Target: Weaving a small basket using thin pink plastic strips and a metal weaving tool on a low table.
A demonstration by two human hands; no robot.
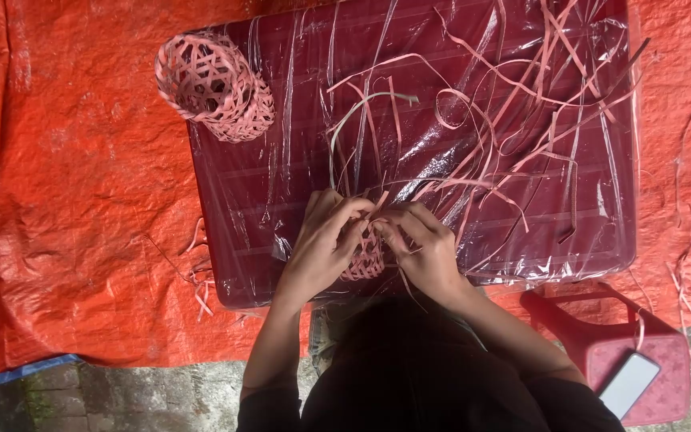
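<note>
Both hands, the left hand [323,244] and the right hand [425,244], curl close together, pinching the small woven piece [365,258] between them on the counter [281,184].

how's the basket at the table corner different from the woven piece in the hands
The corner basket lies on its side, untouched, with its open mouth showing; the woven piece is gripped between the left hand and the right hand. The corner basket looks larger and finished, with a closed rim; the woven piece is smaller, and loose strips trail away from it. Both are pinkish open weave on the plastic-wrapped table.
</note>
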